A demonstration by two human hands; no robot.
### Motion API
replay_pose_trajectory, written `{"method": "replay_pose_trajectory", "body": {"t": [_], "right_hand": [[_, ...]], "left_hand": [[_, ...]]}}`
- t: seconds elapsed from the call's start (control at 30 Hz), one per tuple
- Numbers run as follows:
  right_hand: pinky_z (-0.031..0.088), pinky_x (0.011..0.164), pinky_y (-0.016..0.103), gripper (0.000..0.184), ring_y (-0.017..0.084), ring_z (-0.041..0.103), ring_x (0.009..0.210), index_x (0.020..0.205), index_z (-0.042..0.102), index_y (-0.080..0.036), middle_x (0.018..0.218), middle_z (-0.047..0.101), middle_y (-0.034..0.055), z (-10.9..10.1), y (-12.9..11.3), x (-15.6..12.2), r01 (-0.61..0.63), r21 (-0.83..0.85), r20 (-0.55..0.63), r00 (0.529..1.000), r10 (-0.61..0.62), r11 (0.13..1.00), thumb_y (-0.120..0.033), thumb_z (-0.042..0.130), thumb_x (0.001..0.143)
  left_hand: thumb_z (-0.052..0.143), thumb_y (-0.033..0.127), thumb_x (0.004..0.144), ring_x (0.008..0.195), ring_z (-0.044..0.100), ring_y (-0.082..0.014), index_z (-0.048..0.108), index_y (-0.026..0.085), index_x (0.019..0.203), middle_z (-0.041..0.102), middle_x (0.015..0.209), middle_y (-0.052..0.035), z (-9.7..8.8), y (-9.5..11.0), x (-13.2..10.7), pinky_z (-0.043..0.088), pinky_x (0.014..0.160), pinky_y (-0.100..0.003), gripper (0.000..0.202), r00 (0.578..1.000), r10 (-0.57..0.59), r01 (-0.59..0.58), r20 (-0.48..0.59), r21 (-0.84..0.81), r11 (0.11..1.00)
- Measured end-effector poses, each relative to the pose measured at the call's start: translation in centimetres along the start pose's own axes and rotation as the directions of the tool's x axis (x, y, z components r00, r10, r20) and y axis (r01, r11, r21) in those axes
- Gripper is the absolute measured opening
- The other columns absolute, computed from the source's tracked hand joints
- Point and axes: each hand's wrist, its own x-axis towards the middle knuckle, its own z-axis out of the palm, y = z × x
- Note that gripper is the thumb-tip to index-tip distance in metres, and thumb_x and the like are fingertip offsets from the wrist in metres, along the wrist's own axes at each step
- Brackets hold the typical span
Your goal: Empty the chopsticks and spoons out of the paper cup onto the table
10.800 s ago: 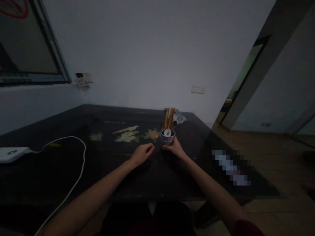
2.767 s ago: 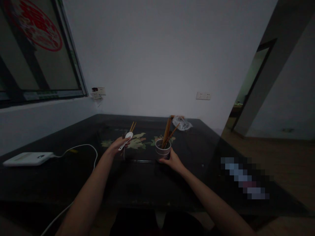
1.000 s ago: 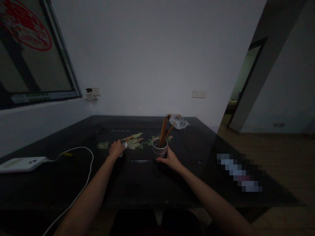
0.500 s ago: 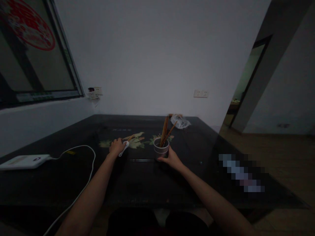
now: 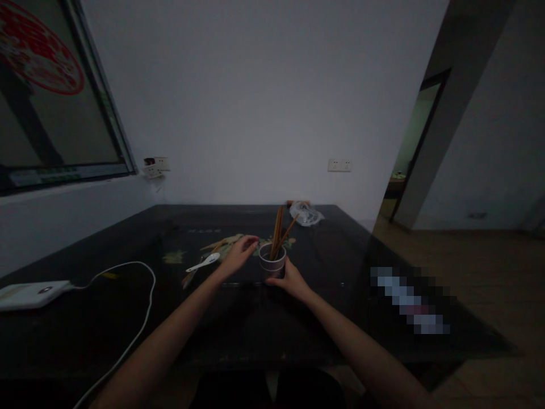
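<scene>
A round, straight-sided cup (image 5: 272, 271), pale at the rim with a light band around its wall, stands upright near the middle of the table; slim brown chopsticks (image 5: 277, 232), smooth and probably wooden, lean inside it, most bunched together, one slanting to the right. The right hand (image 5: 291, 279) grips the cup's near right side, thumb across the front, the other fingers largely hidden behind; the left hand (image 5: 240, 255) is just left of the rim, fingers loosely parted and slightly curved. Left of that hand lies a glossy white spoon (image 5: 204, 262) with an oval bowl, beside other thin utensils (image 5: 188, 278) too dim to tell apart; beyond the cup sits a crumpled, clear plastic bag (image 5: 305, 215).

The table (image 5: 255, 329) is dark and shiny, with a flower print (image 5: 174, 257); at far left rests a flat white device (image 5: 36, 295) with a looping white cable (image 5: 151, 295); behind rises a plain pale wall (image 5: 238, 113) with a socket (image 5: 339, 165); a window (image 5: 46, 119) is at left, a doorway (image 5: 419, 136) at right.
</scene>
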Motion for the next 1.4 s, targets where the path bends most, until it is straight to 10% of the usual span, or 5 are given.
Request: {"method": "replay_pose_trajectory", "body": {"t": [0.47,0.8,1.4], "right_hand": [[0.042,0.096,0.041,0.083,0.028,0.053,0.115,0.125,0.042,-0.016,0.123,0.056,0.0142,0.2,0.6,0.2,0.037,0.003,0.001,0.999,-0.037,0.999,-0.038,0.081,0.056],[0.044,0.095,0.042,0.079,0.027,0.056,0.111,0.122,0.045,-0.017,0.120,0.058,0.0125,0.2,0.6,0.1,0.016,0.008,-0.011,1.000,-0.016,1.000,-0.035,0.082,0.055],[0.039,0.100,0.042,0.085,0.027,0.051,0.119,0.131,0.040,-0.018,0.128,0.054,0.0132,0.2,0.3,0.1,0.064,0.015,0.005,0.998,-0.064,0.998,-0.034,0.080,0.058]], "left_hand": [[0.065,0.042,0.072,0.085,0.065,-0.0238,0.066,0.010,0.097,0.070,0.095,-0.0109,4.8,3.4,4.6,0.048,0.072,-0.030,0.041,0.944,-0.162,0.135,0.287,0.114,0.984],[0.063,0.044,0.071,0.071,0.063,-0.0209,0.069,0.008,0.087,0.070,0.079,-0.0077,4.9,2.9,4.9,0.045,0.061,-0.027,0.040,0.945,-0.140,0.105,0.297,0.131,0.986],[0.057,0.035,0.079,0.091,0.062,-0.0231,0.064,0.012,0.105,0.069,0.101,-0.0095,5.0,2.0,3.8,0.047,0.083,-0.033,0.035,0.982,0.025,-0.021,0.189,-0.024,0.999]]}}
